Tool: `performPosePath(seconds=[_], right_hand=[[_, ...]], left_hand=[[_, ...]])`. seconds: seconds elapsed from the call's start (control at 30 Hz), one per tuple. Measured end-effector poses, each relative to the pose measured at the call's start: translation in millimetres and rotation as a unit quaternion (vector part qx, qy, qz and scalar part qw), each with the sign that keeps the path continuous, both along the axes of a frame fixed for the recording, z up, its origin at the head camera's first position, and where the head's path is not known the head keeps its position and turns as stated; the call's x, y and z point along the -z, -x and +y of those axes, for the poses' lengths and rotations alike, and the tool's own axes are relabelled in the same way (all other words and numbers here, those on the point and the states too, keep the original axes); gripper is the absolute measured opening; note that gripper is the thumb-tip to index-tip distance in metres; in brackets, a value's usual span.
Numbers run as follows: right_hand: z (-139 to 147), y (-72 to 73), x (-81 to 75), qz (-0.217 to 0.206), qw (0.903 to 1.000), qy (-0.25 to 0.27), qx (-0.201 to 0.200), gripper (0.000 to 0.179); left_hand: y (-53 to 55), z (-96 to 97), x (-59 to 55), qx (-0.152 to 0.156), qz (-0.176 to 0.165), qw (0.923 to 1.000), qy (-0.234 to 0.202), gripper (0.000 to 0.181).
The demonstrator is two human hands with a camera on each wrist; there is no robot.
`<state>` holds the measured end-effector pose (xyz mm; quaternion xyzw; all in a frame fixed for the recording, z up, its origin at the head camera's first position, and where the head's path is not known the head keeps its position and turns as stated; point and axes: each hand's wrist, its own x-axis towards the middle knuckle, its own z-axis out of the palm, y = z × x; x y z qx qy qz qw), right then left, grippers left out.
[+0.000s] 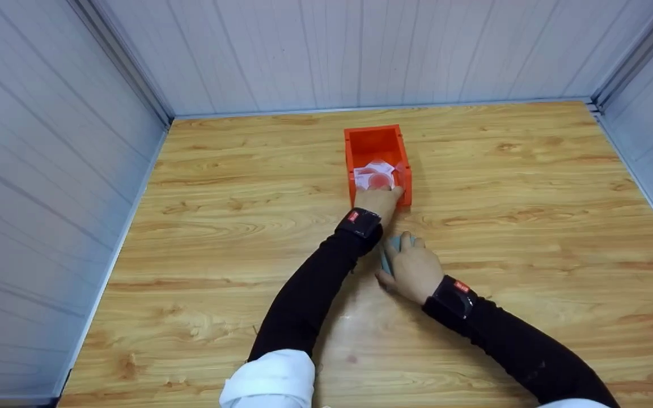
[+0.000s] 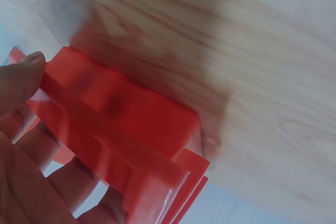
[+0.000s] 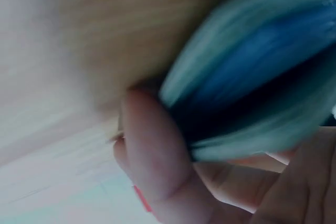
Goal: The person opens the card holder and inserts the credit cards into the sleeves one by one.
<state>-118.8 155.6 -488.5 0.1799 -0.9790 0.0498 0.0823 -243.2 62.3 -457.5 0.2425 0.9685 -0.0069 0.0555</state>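
My left hand is at the near end of an open red box. In the left wrist view, the thumb lies at a corner of the red rim and the fingers curl along it. White and pink pieces lie inside the box, partly hidden by the fingers. Nearer and to the right, my right hand grips a small blue-green pouch-like thing close over the table. The right wrist view shows its gaping slit and blue inside, with the thumb at one end.
Both hands work over a wood-grain table. Pale panel walls stand at the back and both sides. My forearms cross the front of the table in black sleeves.
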Motion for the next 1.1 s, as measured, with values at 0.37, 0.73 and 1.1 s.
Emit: performPosePath(seconds=[0.37, 0.73, 1.1], right_hand=[[-12.3, -9.1, 9.2, 0.128, 0.9867, 0.012, -0.099, 0.033], [-22.4, -7.7, 19.9, 0.246, 0.9604, 0.047, -0.123, 0.021], [-32.6, -7.1, 29.2, 0.311, 0.9348, 0.074, -0.156, 0.016]], left_hand=[[-11.2, 26.1, -0.6, 0.041, 0.007, 0.9991, 0.011, 0.032], [-18.7, 40.0, -6.5, 0.059, -0.002, 0.9982, 0.013, 0.030], [-23.4, 39.3, -12.7, 0.048, 0.011, 0.9986, 0.020, 0.029]])
